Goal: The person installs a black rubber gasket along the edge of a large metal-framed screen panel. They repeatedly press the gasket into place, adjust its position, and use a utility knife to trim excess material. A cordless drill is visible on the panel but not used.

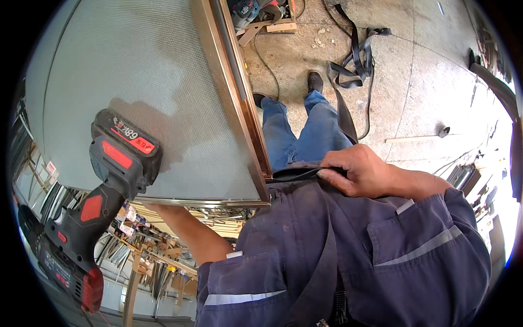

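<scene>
My right hand (357, 170) is closed, thumb and fingers pinching a flat black strip (297, 174) in front of my waist. The strip meets the near corner of a brown metal-framed panel (196, 136) with a grey, finely textured face. A further length of black strip (344, 117) hangs beyond my hand toward the floor. My left forearm (190, 231) reaches beneath the panel's near edge, which hides my left hand's fingers. On or just above the panel's left part is a black and red cordless power tool (98, 207), its battery toward the far side.
Loops of black strip (354, 68) lie on the concrete floor (392, 98) ahead. More tools (248, 12) sit by wooden pieces at the top. A thin wooden batten (414, 139) lies to the right. Racks of long stock (158, 261) show at lower left.
</scene>
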The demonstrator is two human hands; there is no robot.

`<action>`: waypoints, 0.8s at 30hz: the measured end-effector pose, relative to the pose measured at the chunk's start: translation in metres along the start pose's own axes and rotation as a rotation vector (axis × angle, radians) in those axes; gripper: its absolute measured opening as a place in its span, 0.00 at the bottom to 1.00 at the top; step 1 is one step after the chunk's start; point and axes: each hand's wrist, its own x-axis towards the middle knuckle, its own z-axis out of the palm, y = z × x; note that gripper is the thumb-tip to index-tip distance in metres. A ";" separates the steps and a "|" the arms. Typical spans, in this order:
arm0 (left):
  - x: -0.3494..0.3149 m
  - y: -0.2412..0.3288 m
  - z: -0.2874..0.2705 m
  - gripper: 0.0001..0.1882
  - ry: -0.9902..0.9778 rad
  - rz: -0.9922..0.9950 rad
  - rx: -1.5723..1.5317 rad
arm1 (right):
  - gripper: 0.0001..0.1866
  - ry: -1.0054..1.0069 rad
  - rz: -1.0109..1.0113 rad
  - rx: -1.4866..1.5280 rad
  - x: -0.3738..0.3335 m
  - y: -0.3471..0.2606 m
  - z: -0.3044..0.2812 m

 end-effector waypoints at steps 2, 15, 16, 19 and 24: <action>0.005 0.006 -0.003 0.24 0.003 0.001 0.008 | 0.06 -0.007 -0.010 0.029 0.004 -0.004 0.004; 0.020 0.010 -0.007 0.22 -0.020 -0.009 -0.015 | 0.06 0.001 -0.101 -0.039 0.020 -0.013 0.016; 0.021 0.010 -0.006 0.22 -0.019 -0.006 -0.020 | 0.06 0.021 -0.124 -0.028 0.023 -0.015 0.018; 0.025 0.009 -0.001 0.22 -0.032 0.003 -0.057 | 0.06 0.019 -0.132 -0.041 0.023 -0.016 0.017; 0.055 -0.010 -0.043 0.22 -0.158 -0.036 -0.244 | 0.07 0.007 -0.099 -0.122 0.018 -0.018 0.014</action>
